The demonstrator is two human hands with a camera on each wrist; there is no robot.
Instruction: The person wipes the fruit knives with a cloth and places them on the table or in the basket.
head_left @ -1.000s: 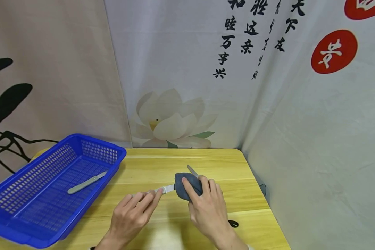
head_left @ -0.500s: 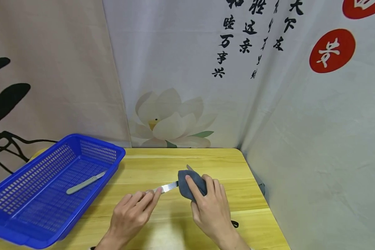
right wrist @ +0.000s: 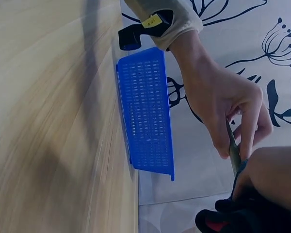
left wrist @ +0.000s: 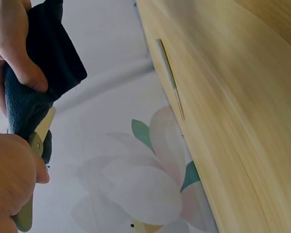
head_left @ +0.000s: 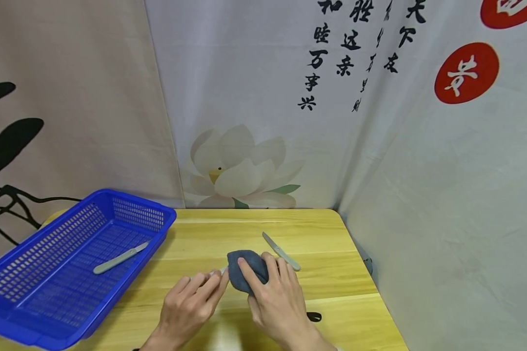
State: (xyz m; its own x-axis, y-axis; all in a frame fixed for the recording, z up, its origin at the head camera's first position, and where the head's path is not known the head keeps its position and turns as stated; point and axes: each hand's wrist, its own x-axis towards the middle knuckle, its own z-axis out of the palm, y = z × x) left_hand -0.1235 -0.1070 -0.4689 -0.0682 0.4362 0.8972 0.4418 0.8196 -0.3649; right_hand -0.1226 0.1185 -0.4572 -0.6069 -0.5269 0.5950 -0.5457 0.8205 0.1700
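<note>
My left hand grips a small knife by its grey-green handle, clear of the table. Over the knife's blade, my right hand holds a folded dark blue-grey cloth, index finger lying along its top. The cloth hides most of the blade in the head view; in the left wrist view a bit of blade shows beside the handle. Beyond the right hand, a similar knife lies on the wooden table. Another knife rests inside the blue basket.
The basket, with its mesh walls, takes up the table's left side. Behind the table hangs a pale curtain with a printed flower and dark characters. A black loop shows beside the right wrist.
The cloth first slid right along the blade, then came back left to the handle with my right hand. The knife on the table, partly covered before, now shows whole.
</note>
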